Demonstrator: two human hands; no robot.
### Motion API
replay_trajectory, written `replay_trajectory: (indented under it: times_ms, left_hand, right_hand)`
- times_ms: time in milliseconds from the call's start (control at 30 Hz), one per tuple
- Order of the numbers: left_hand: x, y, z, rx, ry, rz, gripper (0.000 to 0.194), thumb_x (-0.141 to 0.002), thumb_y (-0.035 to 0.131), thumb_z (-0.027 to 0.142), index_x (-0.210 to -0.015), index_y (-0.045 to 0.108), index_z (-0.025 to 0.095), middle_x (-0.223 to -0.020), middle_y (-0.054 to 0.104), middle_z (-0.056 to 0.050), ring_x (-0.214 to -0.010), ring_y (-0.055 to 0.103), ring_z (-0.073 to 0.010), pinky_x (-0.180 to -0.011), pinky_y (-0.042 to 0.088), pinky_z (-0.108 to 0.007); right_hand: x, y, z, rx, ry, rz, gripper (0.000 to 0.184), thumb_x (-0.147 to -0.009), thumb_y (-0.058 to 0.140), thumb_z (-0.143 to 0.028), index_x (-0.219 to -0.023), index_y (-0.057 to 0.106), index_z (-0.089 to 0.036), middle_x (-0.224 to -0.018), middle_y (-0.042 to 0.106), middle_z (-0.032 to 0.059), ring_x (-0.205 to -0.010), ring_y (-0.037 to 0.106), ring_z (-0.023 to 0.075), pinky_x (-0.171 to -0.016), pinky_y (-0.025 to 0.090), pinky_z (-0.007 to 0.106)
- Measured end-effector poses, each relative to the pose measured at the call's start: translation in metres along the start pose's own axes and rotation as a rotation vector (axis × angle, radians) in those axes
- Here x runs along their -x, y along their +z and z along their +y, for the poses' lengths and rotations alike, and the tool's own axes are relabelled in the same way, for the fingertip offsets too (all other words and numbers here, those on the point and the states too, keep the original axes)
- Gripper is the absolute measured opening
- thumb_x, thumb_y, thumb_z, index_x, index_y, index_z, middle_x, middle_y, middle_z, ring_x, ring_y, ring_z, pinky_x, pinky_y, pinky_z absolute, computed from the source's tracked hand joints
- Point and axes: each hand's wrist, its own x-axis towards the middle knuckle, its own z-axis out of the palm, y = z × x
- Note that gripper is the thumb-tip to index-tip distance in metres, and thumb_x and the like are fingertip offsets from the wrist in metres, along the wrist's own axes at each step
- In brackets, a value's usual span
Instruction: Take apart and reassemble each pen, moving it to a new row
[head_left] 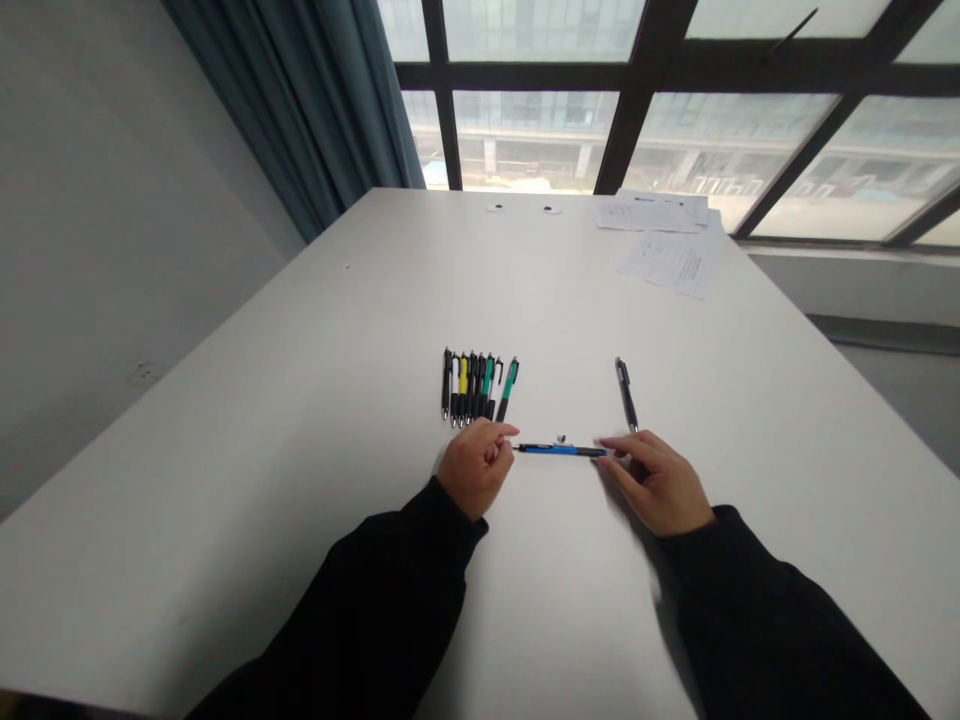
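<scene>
Right hand first: its thumb and forefinger pinch the black-gripped end of a slim blue pen, which lies crosswise between my two hands, and the other fingers are loosely bent. My left hand is curled at the pen's opposite end, forefinger stretched out above my tucked thumb; I cannot tell whether those two grip the thin tip or only hover beside it. The blue barrel is smooth and narrow. Just beyond its middle sits a tiny silvery piece, too small for me to make out fully. Beyond the pen and to its left stands a tight row of pens, black, white, yellow and green, with dark grips, and a green-and-black pen tilted slightly apart at the row's near side to the blue one. Beyond the blue pen and to its right, a dark pen lies slanted, its lower end near my right knuckles. Smooth, matt white tabletop spreads all around the blue pen, and well beyond it to the right flat printed papers overlap.
</scene>
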Motion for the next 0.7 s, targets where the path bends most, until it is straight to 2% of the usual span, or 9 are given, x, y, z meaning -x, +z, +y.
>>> replay_trajectory:
  times_ms: [167,300,433,567,633,700]
  left_hand:
    - [0.000,0.000,0.001,-0.018,0.013,-0.095,0.026,-0.077,0.058,0.011,-0.099,0.073,0.016,-0.082,0.059,-0.003,-0.058,0.046,-0.0098,-0.060,0.044,-0.024]
    - [0.001,-0.001,0.003,-0.015,0.003,-0.115,0.017,-0.076,0.063,0.014,-0.089,0.074,0.018,-0.082,0.059,-0.003,-0.061,0.047,-0.0108,-0.059,0.043,-0.024]
    - [-0.001,-0.006,0.009,0.090,0.013,-0.146,0.006,-0.076,0.066,0.019,-0.075,0.072,0.017,-0.079,0.059,-0.003,-0.062,0.049,-0.0111,-0.060,0.043,-0.024]
    - [-0.007,-0.011,0.011,0.348,-0.141,-0.201,0.021,-0.086,0.058,0.029,-0.079,0.072,0.015,-0.082,0.066,-0.006,-0.069,0.056,-0.0132,-0.062,0.046,-0.025]
    - [-0.008,-0.009,0.011,0.545,-0.279,-0.340,0.029,-0.088,0.057,0.037,-0.087,0.073,0.013,-0.084,0.069,-0.008,-0.068,0.058,-0.0134,-0.061,0.046,-0.026]
    - [-0.007,-0.004,0.013,0.779,-0.438,-0.588,0.038,-0.086,0.061,0.046,-0.095,0.073,0.011,-0.087,0.071,-0.010,-0.065,0.060,-0.0129,-0.060,0.047,-0.027]
  right_hand:
    - [-0.002,0.000,-0.001,0.065,-0.025,-0.052,0.023,-0.087,0.060,-0.035,-0.101,0.074,-0.022,-0.087,0.065,0.0048,-0.064,0.058,0.0160,-0.062,0.048,0.030]
    - [-0.004,-0.003,0.000,-0.003,-0.038,-0.076,0.021,-0.089,0.058,-0.034,-0.097,0.073,-0.021,-0.087,0.064,0.0055,-0.058,0.054,0.0146,-0.060,0.047,0.031]
    - [-0.005,-0.009,-0.002,-0.253,-0.014,-0.112,0.020,-0.089,0.058,-0.035,-0.096,0.069,-0.020,-0.082,0.063,0.0045,-0.062,0.054,0.0156,-0.060,0.045,0.030]
    - [-0.003,-0.008,-0.006,-0.575,0.150,-0.184,0.021,-0.086,0.063,-0.038,-0.095,0.066,-0.019,-0.064,0.055,-0.0013,-0.058,0.051,0.0148,-0.056,0.041,0.028]
    - [-0.003,-0.006,-0.008,-0.701,0.210,-0.237,0.024,-0.084,0.066,-0.040,-0.094,0.065,-0.019,-0.062,0.052,-0.0024,-0.055,0.048,0.0135,-0.051,0.037,0.026]
    - [-0.003,-0.004,-0.010,-0.776,0.231,-0.297,0.027,-0.082,0.068,-0.042,-0.093,0.065,-0.018,-0.061,0.050,-0.0028,-0.052,0.044,0.0118,-0.047,0.033,0.025]
